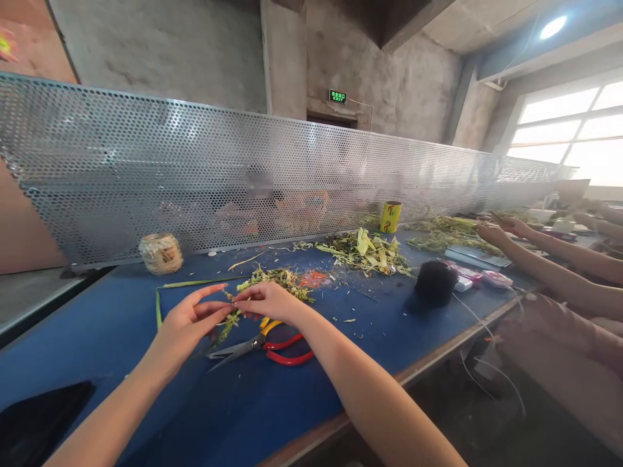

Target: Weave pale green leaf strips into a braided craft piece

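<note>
Both hands meet just above the scissors [263, 344]. The left hand [187, 324] has its fingers loosely spread, with thumb and forefinger nipping one end of a small green sprig [228, 323]. The right hand [270, 301] is curled, its fingertips pinched on the same sprig, which hangs between them just above the scissors' blades.

The scissors, red and yellow in the handles, lie flat on the blue table [111, 311]. Just beyond them is a small heap of cuttings [280, 279], and a long green stalk [195, 283] lies to their upper left. Farther left of the scissors stands a twine ball [160, 253]. Right of them sits a black ball [435, 282]. A yellow can [390, 217] stands well behind, against a perforated metal screen [146, 168]. A co-worker's hand [491, 232] reaches in far to the right.
</note>
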The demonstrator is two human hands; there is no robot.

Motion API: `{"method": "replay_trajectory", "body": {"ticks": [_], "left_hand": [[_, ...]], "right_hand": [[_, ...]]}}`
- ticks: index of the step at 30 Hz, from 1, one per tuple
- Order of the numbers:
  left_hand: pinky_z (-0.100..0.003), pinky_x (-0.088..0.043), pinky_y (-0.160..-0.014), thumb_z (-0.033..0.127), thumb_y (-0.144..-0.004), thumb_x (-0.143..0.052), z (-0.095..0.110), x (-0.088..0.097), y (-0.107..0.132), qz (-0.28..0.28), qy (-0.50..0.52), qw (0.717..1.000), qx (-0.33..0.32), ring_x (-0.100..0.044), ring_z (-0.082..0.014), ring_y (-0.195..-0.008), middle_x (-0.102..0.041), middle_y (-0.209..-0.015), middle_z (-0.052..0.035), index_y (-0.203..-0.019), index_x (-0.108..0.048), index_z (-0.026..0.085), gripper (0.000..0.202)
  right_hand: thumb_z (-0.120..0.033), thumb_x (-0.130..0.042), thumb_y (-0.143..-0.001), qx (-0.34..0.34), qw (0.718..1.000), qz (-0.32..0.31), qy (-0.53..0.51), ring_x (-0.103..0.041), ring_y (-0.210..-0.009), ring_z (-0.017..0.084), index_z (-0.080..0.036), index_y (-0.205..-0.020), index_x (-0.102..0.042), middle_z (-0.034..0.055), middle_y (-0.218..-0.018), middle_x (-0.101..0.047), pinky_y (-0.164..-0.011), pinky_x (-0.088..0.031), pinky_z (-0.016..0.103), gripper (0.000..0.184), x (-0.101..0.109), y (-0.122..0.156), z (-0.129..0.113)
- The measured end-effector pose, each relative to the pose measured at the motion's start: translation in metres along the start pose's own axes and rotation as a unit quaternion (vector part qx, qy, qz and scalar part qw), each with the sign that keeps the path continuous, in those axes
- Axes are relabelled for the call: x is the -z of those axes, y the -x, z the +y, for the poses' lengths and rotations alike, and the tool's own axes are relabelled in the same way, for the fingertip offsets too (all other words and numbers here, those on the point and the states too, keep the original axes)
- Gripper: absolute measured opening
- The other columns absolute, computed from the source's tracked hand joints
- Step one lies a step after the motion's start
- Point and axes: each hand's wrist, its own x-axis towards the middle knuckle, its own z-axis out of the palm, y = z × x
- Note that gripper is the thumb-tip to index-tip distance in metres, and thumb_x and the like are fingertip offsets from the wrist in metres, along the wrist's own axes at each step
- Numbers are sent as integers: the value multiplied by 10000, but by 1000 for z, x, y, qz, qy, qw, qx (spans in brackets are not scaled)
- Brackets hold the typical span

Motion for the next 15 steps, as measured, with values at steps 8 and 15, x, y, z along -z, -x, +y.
{"method": "replay_trajectory", "body": {"ticks": [8,15], "left_hand": [[-265,-455,-555,466,-579,-633,-2,4,-2,-9,-79,996,-37,-613,-186,-671,-679,-785,-47,-1134,-445,178,654],[-281,-464,-663,496,-606,-606,1,5,0,1,-139,989,-46,-622,-187,-715,-683,-795,-30,-1118,-456,199,611]], "right_hand": [[-345,-623,-670,-43,998,-8,43,-501,-598,80,-157,-779,-640,-11,-661,-552,-485,-376,171,218,3,3,0],[-320,-649,-621,-9,997,56,45,-440,-528,64,-147,-705,-669,-34,-531,-493,-487,-335,174,194,3,4,-2]]}}
